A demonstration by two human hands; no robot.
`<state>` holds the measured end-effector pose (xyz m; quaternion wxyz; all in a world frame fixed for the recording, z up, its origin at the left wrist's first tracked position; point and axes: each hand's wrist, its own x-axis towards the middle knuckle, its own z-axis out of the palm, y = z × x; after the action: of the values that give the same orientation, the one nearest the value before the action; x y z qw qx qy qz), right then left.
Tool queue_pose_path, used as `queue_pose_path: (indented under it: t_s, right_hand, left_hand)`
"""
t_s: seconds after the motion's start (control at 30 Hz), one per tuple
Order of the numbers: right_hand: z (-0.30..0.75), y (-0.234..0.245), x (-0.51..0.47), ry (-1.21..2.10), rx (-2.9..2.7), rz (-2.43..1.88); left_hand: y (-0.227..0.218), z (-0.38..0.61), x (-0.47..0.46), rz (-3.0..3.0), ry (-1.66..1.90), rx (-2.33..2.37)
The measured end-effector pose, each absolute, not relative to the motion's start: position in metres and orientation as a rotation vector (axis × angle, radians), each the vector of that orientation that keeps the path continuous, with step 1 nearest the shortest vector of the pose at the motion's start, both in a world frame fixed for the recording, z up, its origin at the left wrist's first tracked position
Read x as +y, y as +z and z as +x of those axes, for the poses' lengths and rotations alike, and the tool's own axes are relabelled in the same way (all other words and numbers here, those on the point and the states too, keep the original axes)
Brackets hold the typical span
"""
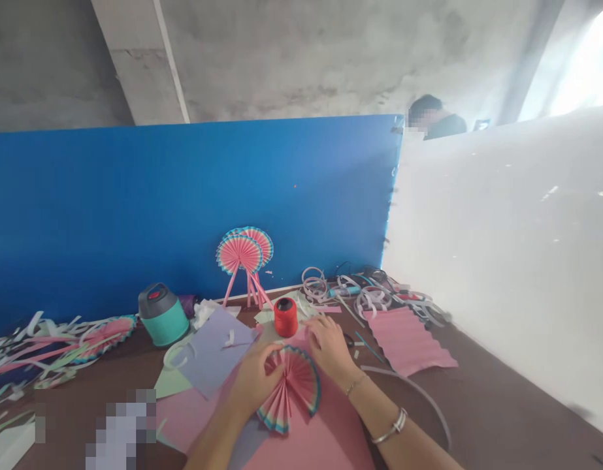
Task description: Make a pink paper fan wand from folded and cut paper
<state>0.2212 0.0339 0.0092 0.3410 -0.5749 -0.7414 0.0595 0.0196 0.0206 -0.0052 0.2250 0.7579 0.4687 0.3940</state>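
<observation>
A pleated pink paper fan [301, 378] with a blue, yellow and white striped rim lies spread over pink paper, a gap in its circle at the bottom. My left hand [256, 378] grips its left side, thumb near the centre and fingers at the upper left edge. My right hand [329, 349] rests at the fan's upper right edge, fingers loosely stretched and apart, with nothing visible in them. Just beyond the fan, between my hands, stands a red spool of thread [286, 318]. Pink, lilac and green paper sheets [213, 346] lie beneath and to the left.
Finished fans on pink sticks [240, 253] lean against the blue partition [134, 209]. A teal and grey container [164, 316] stands left, near piled paper strips [41, 346]. Creased pink paper [409, 339] and coiled strips [372, 301] lie right. Another person [441, 121] is behind the white partition [502, 248].
</observation>
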Motion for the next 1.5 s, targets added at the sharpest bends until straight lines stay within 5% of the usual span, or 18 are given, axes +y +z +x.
queue_pose_path:
  t_s: [0.87, 1.5]
  right_hand:
    - [0.234, 0.003, 0.039, 0.058, -2.020, -1.991]
    - [0.225, 0.012, 0.035, 0.100, -2.111, -1.442]
  left_hand:
    - [0.004, 0.021, 0.012, 2.021, 0.969, 1.332]
    - [-0.005, -0.016, 0.051, 1.479, 1.321, 1.639]
